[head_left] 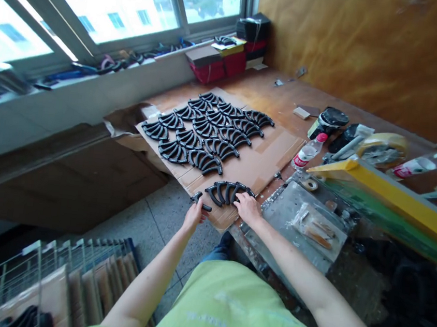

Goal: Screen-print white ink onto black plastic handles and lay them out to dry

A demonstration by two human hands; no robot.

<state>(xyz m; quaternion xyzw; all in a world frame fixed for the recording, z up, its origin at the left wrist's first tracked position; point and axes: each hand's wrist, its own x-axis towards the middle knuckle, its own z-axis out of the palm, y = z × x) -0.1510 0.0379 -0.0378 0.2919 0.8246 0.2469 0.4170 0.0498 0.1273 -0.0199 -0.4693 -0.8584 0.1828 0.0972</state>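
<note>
My left hand (195,214) pinches one black curved, handle-shaped piece (205,207) over the near left edge of a flat cardboard sheet (260,160). Close beside it, a short fan-shaped row of matching black curved pieces (221,192) lies on the cardboard. At that row's right end my right hand (248,206) has its fingers closed around a piece, which they partly hide. Farther back on the sheet, several fans of the same black pieces (207,126) are laid out in rows.
To the right stand a bottle with a red cap (309,151), a dark-topped jar (327,122), a tape roll (384,147) and a yellow-edged frame (358,173). A grey board (276,206) bears a plastic bag. Lower left is a wire rack (71,257); boxes (208,69) sit by the window.
</note>
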